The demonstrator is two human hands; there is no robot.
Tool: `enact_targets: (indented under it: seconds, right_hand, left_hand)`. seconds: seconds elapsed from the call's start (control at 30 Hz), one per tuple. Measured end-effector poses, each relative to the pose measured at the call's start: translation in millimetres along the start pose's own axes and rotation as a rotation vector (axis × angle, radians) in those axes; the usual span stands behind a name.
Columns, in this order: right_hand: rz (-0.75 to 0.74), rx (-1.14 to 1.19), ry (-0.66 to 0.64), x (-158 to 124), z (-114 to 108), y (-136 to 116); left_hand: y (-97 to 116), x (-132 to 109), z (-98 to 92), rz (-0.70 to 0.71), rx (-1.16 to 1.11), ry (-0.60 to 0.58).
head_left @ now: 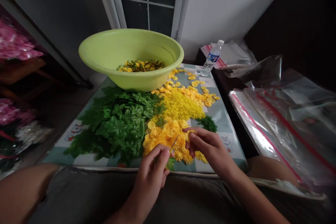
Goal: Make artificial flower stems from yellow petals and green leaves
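Note:
My left hand [149, 173] pinches a thin needle [173, 144], its tip pointing up toward my right hand [207, 145]. The fingers of my right hand appear to hold a small yellow blossom [190, 131] just above a heap of yellow flowers [166, 140]. Beside that heap lies a large pile of green leaves [118, 126]. Finer yellow strands [178, 106] lie farther back. A lime-green basin [131, 80] holds mixed yellow flowers and leaves [141, 65].
The piles lie on a low table with a checked cloth [222, 119]. A water bottle [212, 57] stands at its far right corner. Clear plastic bags with red strips [278, 126] lie to the right, and pink flowers [13, 43] sit at the left.

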State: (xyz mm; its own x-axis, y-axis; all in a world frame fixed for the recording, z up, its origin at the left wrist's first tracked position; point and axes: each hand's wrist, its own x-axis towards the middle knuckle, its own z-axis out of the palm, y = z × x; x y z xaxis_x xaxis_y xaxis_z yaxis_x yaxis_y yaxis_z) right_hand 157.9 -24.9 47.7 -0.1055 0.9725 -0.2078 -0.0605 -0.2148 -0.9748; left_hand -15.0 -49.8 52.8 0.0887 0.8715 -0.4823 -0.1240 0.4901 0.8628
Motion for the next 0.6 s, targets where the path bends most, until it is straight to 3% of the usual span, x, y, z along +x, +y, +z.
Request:
enact_targets:
  seconds: [0.27,0.47,0.6]
  right_hand:
    - [0.023,0.255,-0.008,-28.3,-7.7,-18.5]
    - [-0.081,0.360,-0.120,-59.9,-13.7,-47.2]
    - [-0.141,0.339,-0.155,-77.9,-7.7,-60.2]
  left_hand:
    - [0.8,-26.5,5.3,0.231,0.296,-0.020]
    - [25.4,-83.3,17.8,0.358,0.326,-0.005]
    - [40.4,-126.9,13.2,0.406,0.163,0.103]
